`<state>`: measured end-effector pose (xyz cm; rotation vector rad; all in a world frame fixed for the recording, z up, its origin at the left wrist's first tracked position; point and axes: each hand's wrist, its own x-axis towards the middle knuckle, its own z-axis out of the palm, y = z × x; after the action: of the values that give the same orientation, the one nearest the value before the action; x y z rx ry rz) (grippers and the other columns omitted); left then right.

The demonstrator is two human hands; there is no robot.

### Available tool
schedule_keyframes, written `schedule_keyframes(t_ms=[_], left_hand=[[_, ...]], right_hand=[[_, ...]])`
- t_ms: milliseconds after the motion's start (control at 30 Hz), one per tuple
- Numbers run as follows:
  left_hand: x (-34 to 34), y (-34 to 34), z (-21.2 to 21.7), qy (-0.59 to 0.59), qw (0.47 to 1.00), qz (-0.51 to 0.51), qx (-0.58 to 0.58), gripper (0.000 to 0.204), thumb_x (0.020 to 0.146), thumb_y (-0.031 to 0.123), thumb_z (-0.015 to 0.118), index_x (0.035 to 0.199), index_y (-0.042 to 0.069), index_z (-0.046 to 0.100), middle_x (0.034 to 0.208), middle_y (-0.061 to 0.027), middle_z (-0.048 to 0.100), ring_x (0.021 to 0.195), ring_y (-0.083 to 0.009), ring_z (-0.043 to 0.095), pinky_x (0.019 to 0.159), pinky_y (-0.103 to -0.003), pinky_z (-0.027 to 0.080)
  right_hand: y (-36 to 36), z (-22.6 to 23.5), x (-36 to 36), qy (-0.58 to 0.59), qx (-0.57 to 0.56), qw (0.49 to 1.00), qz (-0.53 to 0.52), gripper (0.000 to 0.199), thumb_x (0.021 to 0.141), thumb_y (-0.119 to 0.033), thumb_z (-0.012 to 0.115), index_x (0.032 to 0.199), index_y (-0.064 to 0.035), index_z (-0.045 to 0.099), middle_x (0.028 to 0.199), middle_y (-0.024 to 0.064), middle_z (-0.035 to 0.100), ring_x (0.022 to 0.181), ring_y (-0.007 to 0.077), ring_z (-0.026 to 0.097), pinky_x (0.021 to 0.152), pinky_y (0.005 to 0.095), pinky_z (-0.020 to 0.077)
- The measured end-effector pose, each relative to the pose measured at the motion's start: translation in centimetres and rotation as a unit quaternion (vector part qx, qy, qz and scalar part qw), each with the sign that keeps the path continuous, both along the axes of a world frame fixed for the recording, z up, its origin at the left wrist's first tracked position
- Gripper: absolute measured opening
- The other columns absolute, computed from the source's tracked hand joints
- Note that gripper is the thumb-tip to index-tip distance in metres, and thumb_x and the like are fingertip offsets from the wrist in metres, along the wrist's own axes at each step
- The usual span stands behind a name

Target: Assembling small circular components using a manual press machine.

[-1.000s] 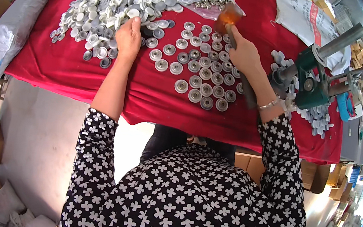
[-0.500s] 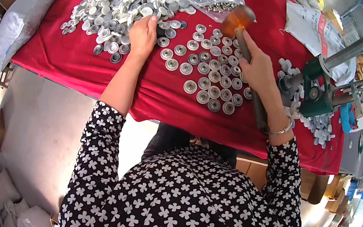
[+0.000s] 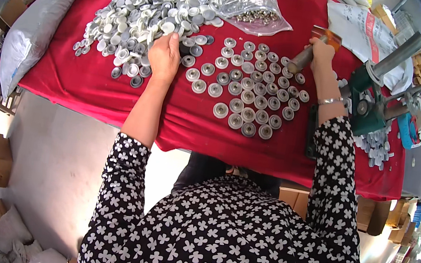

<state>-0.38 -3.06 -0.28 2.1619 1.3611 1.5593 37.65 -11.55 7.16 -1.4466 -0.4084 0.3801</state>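
Note:
My left hand [image 3: 164, 58] is closed at the right front edge of a big pile of white and grey round caps [image 3: 152, 7]. A dark patch shows beside its fingers; what they hold, if anything, is hidden. My right hand [image 3: 322, 56] grips a mallet [image 3: 300, 61] with an amber-orange head [image 3: 332, 39], raised over the right side of the table. The handle's butt points down and left. Between my hands, several round metal-centred caps [image 3: 250, 98] lie spread in loose rows, faces up.
A clear plastic bag of small metal parts [image 3: 259, 15] lies behind the caps. On the right stands a green hand press [image 3: 368, 100] with pale pieces [image 3: 375, 149] around it. A stuffed white sack [image 3: 37, 26] rests at the left edge of the red cloth [image 3: 190, 123].
My right hand has swung the mallet right and turned it, so its handle now points down-left. My left hand has stayed at the pile. The whole view has shifted slightly.

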Motion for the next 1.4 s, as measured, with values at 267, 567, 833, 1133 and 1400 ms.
schedule_keyframes(t_ms=[267, 567, 833, 1133, 1400], left_hand=[[1.0, -0.5, 1.0, 0.012, 1.000, -0.010, 0.026, 0.031, 0.095, 0.029, 0.049, 0.092, 0.005, 0.068, 0.081, -0.0173, 0.065, 0.078, -0.0395, 0.060, 0.069, -0.048, 0.047], [0.8, -0.1, 0.6, 0.006, 0.999, -0.008, 0.043, 0.029, 0.095, 0.029, 0.050, 0.093, 0.006, 0.068, 0.079, -0.0166, 0.064, 0.078, -0.0381, 0.059, 0.070, -0.048, 0.046], [2.9, -3.5, 4.1, 0.074, 0.974, -0.150, 0.154, 0.020, 0.082, 0.012, 0.066, 0.100, 0.003, 0.067, 0.087, -0.0128, 0.064, 0.080, -0.0308, 0.060, 0.071, -0.038, 0.047], [13.7, -4.5, 6.4, 0.462, 0.836, -0.294, 0.028, 0.031, 0.071, 0.015, 0.066, 0.101, 0.009, 0.069, 0.095, -0.0157, 0.067, 0.091, -0.0331, 0.064, 0.082, -0.044, 0.051], [16.5, -3.8, 6.5, 0.580, 0.755, -0.305, -0.006, 0.023, 0.068, 0.015, 0.067, 0.088, 0.004, 0.070, 0.089, -0.0186, 0.067, 0.088, -0.0351, 0.064, 0.080, -0.044, 0.052]], right_hand=[[7.1, -4.6, 5.7, -0.124, -0.052, 0.974, -0.183, 0.055, 0.078, -0.014, 0.066, 0.121, 0.0075, 0.038, 0.114, 0.0226, 0.056, 0.093, 0.0288, 0.060, 0.078, 0.0432, 0.0528], [4.3, 0.8, 4.3, -0.322, -0.455, 0.818, 0.143, 0.039, 0.085, -0.033, 0.059, 0.100, 0.0024, 0.063, 0.089, 0.0217, 0.067, 0.083, 0.0321, 0.066, 0.073, 0.0448, 0.0516], [-11.0, 3.7, -9.6, -0.407, -0.010, 0.870, 0.280, 0.034, 0.083, -0.016, 0.063, 0.113, -0.0027, 0.063, 0.076, 0.0099, 0.066, 0.065, 0.0129, 0.060, 0.061, 0.0290, 0.0482], [-27.4, 2.5, -10.8, -0.263, -0.045, 0.930, 0.251, 0.036, 0.087, 0.003, 0.058, 0.123, -0.0031, 0.059, 0.089, 0.0063, 0.066, 0.077, 0.0101, 0.063, 0.071, 0.0231, 0.0515], [-35.4, 0.2, -8.6, -0.178, -0.056, 0.966, 0.180, 0.036, 0.092, 0.001, 0.055, 0.128, -0.0004, 0.055, 0.097, 0.0066, 0.064, 0.080, 0.0101, 0.062, 0.075, 0.0238, 0.0527]])
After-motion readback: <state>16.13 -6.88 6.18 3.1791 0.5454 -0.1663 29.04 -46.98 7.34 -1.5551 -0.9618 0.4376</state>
